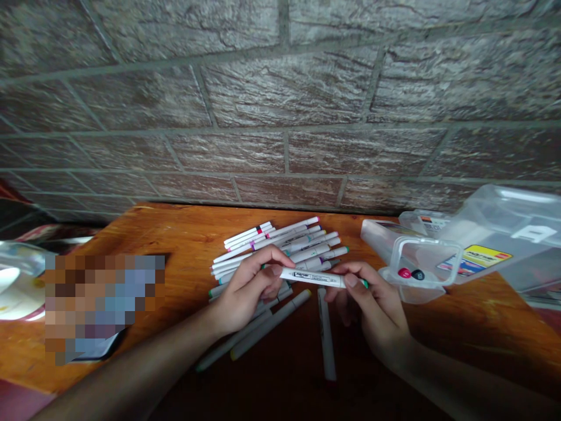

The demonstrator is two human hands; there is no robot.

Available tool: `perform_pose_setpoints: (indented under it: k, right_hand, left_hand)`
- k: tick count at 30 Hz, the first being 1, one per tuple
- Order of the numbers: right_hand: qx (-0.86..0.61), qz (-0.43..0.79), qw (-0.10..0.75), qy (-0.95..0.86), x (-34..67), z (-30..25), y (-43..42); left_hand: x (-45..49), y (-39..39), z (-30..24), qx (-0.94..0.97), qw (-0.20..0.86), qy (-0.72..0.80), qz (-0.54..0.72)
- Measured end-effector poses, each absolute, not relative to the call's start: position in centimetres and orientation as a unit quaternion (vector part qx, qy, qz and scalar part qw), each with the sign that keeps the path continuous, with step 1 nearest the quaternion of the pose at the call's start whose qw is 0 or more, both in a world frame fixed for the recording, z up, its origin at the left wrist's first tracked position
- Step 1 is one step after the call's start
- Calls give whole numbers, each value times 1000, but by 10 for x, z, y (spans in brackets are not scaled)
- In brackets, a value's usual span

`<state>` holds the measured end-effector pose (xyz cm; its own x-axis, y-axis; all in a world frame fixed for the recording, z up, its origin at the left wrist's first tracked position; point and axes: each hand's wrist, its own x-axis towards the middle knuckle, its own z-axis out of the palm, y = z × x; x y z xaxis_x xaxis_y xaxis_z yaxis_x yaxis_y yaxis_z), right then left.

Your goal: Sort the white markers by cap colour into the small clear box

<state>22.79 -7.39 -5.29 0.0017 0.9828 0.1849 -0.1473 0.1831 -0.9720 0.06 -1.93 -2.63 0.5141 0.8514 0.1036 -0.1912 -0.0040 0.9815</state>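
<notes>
Holding one white marker level in the middle of the frame, both hands are closed on it: the left hand pinches its left end between thumb and forefinger, and the right hand grips near its right end, where a green tip shows just past the fingers. The marker is lifted off the surface and spans the gap between the two hands, with its printed label facing up. As far as the picture shows, the work seems to be at an early point: the heap of markers lies loose just behind the hands, and a single marker lies below them, toward the bottom of the frame. At the right of the frame the clear case stands open; I see no markers in it, only a red piece and a black piece in its small tray.
</notes>
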Motion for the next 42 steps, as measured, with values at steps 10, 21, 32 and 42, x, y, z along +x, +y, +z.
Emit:
perform_pose_setpoints:
  k: [10,21,32,42]
  right_hand:
    - [-451,401,559,-569,232,-57,-80]
    - [-449,435,575,-527,230,-57,-79]
    - [-410,415,564,-584,231,-54,-81]
    - [-411,414,567,-582,231,-53,-82]
  left_hand:
    - [-2,-19,-22,674,531,335,389]
    - [1,-21,-22,639,580,324,389]
    - [-3,-21,-23,632,608,299,376]
    - [-7,-21,-25,658,584,309,361]
